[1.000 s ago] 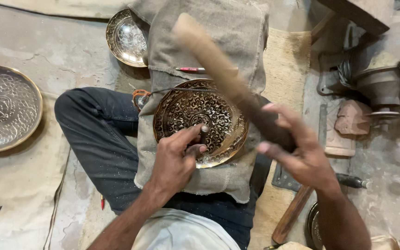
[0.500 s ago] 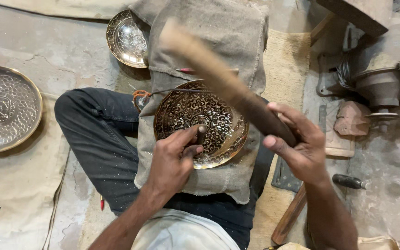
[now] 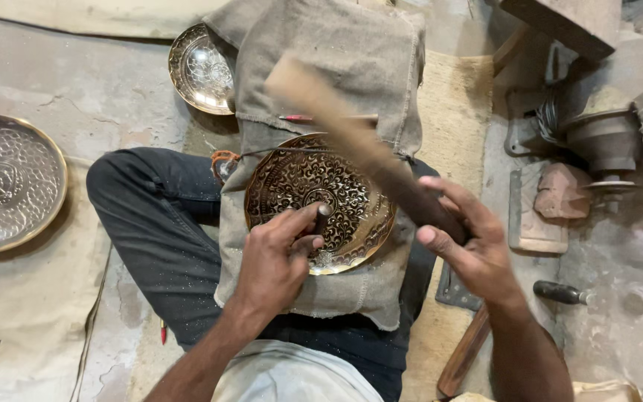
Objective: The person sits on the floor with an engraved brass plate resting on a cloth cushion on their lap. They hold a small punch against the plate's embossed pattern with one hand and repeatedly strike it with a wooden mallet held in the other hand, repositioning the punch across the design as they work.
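Round engraved brass plate [image 3: 320,202] on burlap cloth [image 3: 336,67] over my lap | my left hand [image 3: 277,264] clamps dark chisel [image 3: 322,217] on it | my right hand [image 3: 470,242] clamps raised wooden mallet [image 3: 359,141] | chasing step; next strike needs square aim on chisel head.

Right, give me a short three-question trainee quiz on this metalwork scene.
1. True or false: the left hand holds a small punch tool against the engraved brass plate.
2. What does the right hand grip? A) a wooden mallet B) a paintbrush C) a glass bottle
3. Fill in: the engraved brass plate rests on a ____ cloth over the person's lap.

Key:
1. True.
2. A, the wooden mallet, raised and motion-blurred above the plate.
3. Burlap: the burlap cloth covers the lap; a silver plate lies apart on the floor.
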